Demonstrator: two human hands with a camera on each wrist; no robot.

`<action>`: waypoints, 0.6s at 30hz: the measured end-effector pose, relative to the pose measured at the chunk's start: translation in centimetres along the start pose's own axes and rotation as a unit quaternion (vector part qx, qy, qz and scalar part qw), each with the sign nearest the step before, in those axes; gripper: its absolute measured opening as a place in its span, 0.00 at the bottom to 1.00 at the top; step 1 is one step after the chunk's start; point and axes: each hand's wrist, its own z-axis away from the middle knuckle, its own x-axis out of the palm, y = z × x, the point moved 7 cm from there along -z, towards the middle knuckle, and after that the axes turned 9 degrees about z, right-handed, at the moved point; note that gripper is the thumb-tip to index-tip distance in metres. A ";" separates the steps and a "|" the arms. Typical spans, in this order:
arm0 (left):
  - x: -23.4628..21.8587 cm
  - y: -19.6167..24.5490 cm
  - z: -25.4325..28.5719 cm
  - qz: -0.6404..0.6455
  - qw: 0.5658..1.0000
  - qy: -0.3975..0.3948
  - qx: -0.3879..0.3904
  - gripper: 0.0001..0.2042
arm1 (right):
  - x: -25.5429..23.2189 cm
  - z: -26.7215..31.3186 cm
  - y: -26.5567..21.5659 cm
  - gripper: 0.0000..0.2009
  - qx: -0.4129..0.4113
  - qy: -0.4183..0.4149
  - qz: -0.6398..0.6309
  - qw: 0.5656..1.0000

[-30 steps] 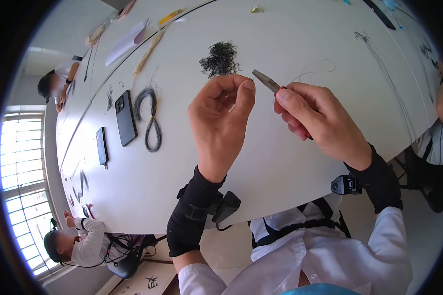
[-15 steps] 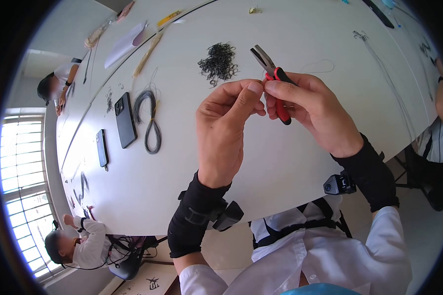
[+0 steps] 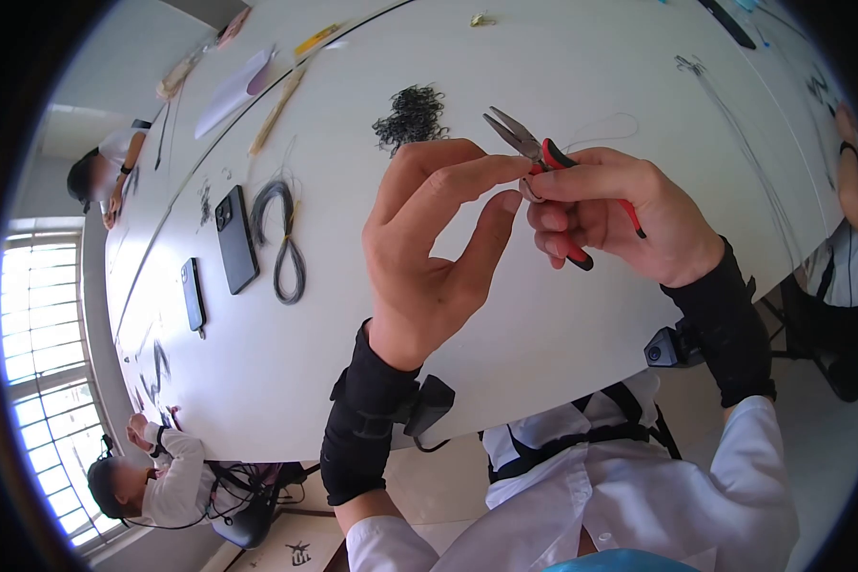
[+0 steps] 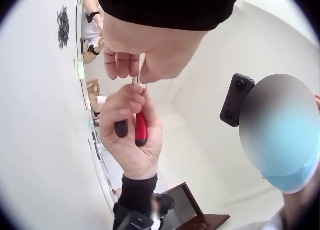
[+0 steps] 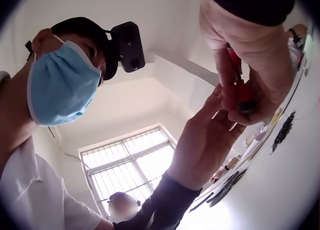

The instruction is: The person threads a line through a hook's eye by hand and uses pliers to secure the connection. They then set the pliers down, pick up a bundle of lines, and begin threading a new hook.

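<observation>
In the head view the right hand (image 3: pixel 629 205) holds pliers (image 3: pixel 517 135) with red and black handles, their jaws slightly apart and pointing up and left. A small curved, shiny piece (image 3: pixel 532 191) shows at its fingertips; what it is I cannot tell. The left hand (image 3: pixel 434 248) has its fingers extended, with the index fingertip at the pliers and the thumb apart below. From the left wrist the pliers' handles (image 4: pixel 141 130) show in the right palm. The right wrist view has the left hand (image 5: pixel 202 145) close beside the right hand (image 5: pixel 255 55).
Beyond the hands lies a pile of small dark pieces (image 3: pixel 411 118). On the left are a coiled dark cord (image 3: pixel 290 267), a large phone (image 3: pixel 236 240), a smaller phone (image 3: pixel 193 294) and a pale bundle (image 3: pixel 278 110). Thin lines (image 3: pixel 748 148) lie right. Other people sit around the table.
The left thumb and index finger, pinched together beside the right fingertips half a second ago, have spread. The pliers came toward the left hand over the last second and turned within the right hand.
</observation>
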 end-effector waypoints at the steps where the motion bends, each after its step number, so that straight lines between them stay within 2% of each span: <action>1: 0.1 0.5 -0.1 -0.033 0.999 -0.020 0.028 0.13 | -0.1 0.2 -0.1 0.12 0.008 0.002 0.002 1.000; 4: 0.4 1.1 -0.2 -0.090 0.991 -0.052 0.088 0.14 | 0.0 0.2 0.3 0.12 0.032 -0.059 -0.014 0.998; 13: 0.7 2.0 -0.4 -0.123 0.974 -0.101 0.160 0.15 | 0.0 0.8 0.2 0.12 0.068 -0.070 -0.024 0.995; 16: 0.7 1.8 -0.2 -0.112 0.974 -0.096 0.171 0.14 | -0.2 0.6 0.4 0.12 0.082 -0.072 0.005 0.994; 18: 0.6 1.8 -0.2 -0.120 0.977 -0.097 0.144 0.13 | -0.1 0.5 0.2 0.13 0.062 -0.061 0.026 0.996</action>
